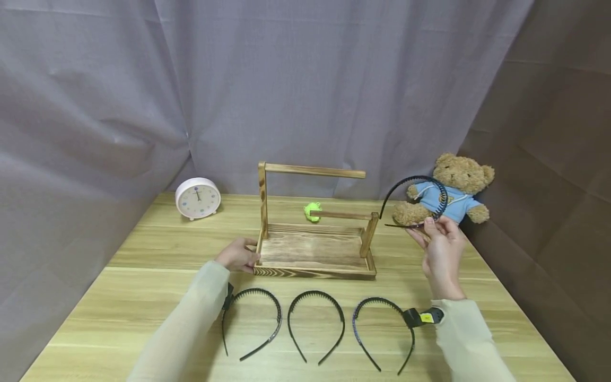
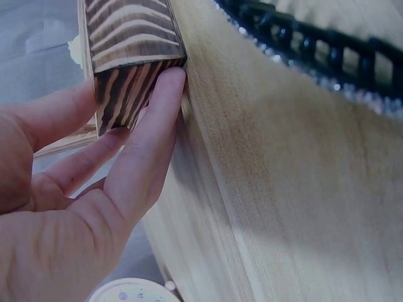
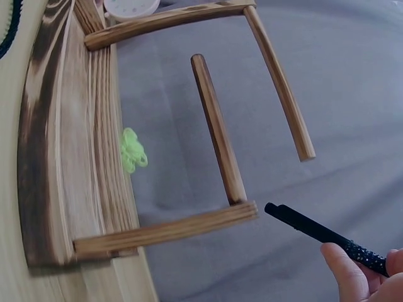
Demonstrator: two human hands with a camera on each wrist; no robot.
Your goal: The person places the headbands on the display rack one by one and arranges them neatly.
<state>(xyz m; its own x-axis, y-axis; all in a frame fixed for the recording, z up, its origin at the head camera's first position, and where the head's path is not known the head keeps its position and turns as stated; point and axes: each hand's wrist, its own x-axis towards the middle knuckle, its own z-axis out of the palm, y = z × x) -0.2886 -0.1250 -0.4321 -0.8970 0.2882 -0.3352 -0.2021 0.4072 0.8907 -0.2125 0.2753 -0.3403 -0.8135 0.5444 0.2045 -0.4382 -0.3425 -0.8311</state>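
Note:
A wooden rack (image 1: 315, 274) with a shallow tray base and two horizontal bars at different heights stands mid-table. My left hand (image 1: 240, 254) grips the left end of its tray; in the left wrist view, thumb and fingers (image 2: 167, 94) lie around the corner. Raised right of the rack, my right hand (image 1: 444, 252) pinches a black toothed headband (image 1: 414, 178) by its lower part. One tip of this headband points at the short bar's post (image 1: 368, 239), apart from it. The right wrist view shows sparkly stones on the held headband (image 3: 315, 228).
Three more headbands, left (image 1: 279, 313), middle (image 1: 315, 293) and right (image 1: 379, 300), lie in a row before the rack. A white clock (image 1: 198, 198) stands back left. Behind the rack sits a neon-green fuzzy item (image 1: 312, 208); a teddy bear (image 1: 460, 175) sits back right.

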